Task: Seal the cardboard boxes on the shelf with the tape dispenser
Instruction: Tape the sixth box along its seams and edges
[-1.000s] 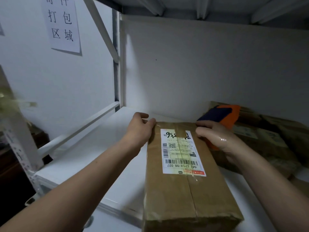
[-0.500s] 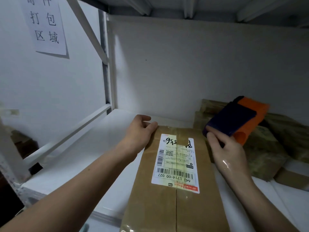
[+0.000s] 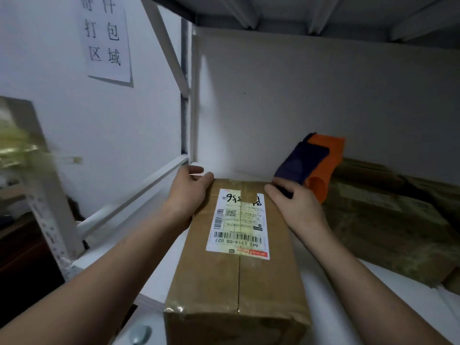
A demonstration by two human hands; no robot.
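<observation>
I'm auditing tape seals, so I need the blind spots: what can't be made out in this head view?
Head view only.
- cardboard box: far end face, hidden by its own top and the left hand.
- tape dispenser: roll and blade, covered by its housing and the right hand.
- shipping label: fine print too small.
- stacked boxes on the right: blurred, cut off by the frame edge.

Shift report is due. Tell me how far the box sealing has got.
Done: the front box has tape along its top seam, running over the label. In hand: the left hand grips its far corner and the right hand holds the dispenser at the far edge. Left: the boxes to the right; whether they are taped cannot be told.
</observation>
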